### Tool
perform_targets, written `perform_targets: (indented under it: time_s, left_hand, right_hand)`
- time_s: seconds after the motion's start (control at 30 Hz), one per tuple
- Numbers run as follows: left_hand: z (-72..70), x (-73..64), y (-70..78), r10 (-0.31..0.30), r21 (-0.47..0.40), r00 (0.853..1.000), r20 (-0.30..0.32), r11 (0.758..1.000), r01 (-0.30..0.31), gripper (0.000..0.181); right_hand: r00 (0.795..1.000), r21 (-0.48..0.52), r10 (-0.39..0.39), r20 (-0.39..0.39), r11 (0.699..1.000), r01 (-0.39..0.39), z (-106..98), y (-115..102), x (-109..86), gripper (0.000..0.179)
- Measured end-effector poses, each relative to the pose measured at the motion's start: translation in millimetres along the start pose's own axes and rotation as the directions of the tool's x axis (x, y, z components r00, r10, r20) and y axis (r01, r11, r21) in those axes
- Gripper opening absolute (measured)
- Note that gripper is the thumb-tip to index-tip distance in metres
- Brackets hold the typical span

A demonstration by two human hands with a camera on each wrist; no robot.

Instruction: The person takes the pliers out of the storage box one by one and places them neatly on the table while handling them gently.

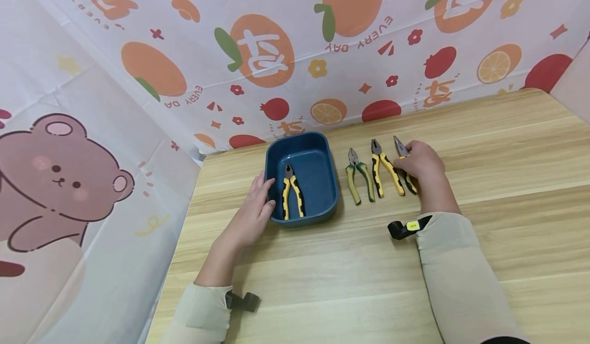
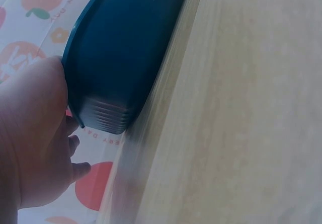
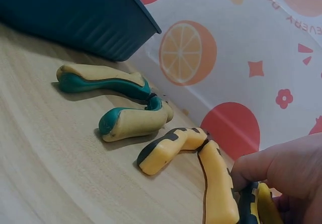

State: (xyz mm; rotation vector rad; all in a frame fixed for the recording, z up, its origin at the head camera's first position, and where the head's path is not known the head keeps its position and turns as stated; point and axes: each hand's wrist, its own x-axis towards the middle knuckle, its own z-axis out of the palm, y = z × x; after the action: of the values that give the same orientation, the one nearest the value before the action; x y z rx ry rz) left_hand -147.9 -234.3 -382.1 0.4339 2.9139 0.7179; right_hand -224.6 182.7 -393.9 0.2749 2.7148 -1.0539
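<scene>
My left hand (image 1: 252,212) holds the left edge of a blue rectangular plastic bin (image 1: 322,216), with thumb and fingertips at the rim. Inside the bin lies a pair of yellow-and-black pliers (image 1: 293,183), handles toward me. My right hand (image 1: 421,160) grips long-nose pliers (image 1: 400,148) with yellow-and-black handles; the palm hides part of them. Just left of that hand are yellow-and-black combination pliers (image 1: 377,152), handles spread. Pliers with green-and-yellow handles (image 1: 362,169) lie between those and the bin. In the right wrist view, my right hand (image 3: 282,173) has its fingers around the handles.
All of this sits on a light wood-grain table (image 1: 332,277). A white curtain with fruit prints (image 1: 286,21) hangs along the back edge, and a bear-printed cloth (image 1: 69,180) hangs at the left. Both wrists wear small black cameras (image 1: 401,230).
</scene>
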Motion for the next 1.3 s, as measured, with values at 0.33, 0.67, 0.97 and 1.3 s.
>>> perform_targets:
  time_s: [0.33,0.67,0.97,1.3]
  left_hand:
    - [1.1,1.1,-0.8,0.008,-0.006,1.000,-0.004,1.000,-0.008,0.056]
    - [0.8,3.0,-0.8,0.005,-0.009,1.000,0.010,1.000,-0.005,0.057]
    - [-0.4,3.1,-0.2,0.006,0.002,1.000,0.015,1.000,-0.006,0.057]
    - [-1.5,1.7,0.6,-0.003,-0.002,1.000,0.016,1.000,0.003,0.057]
  right_hand:
    - [1.000,0.010,0.012,-0.024,1.000,-0.011,-0.6,0.7,0.8,0.058]
    - [0.999,0.017,0.028,-0.039,0.999,-0.028,0.4,-0.6,1.9,0.058]
    - [0.999,0.012,0.016,-0.049,1.000,-0.015,0.6,-0.1,2.6,0.057]
    - [0.998,0.013,0.019,-0.059,1.000,-0.019,1.5,-2.1,1.7,0.056]
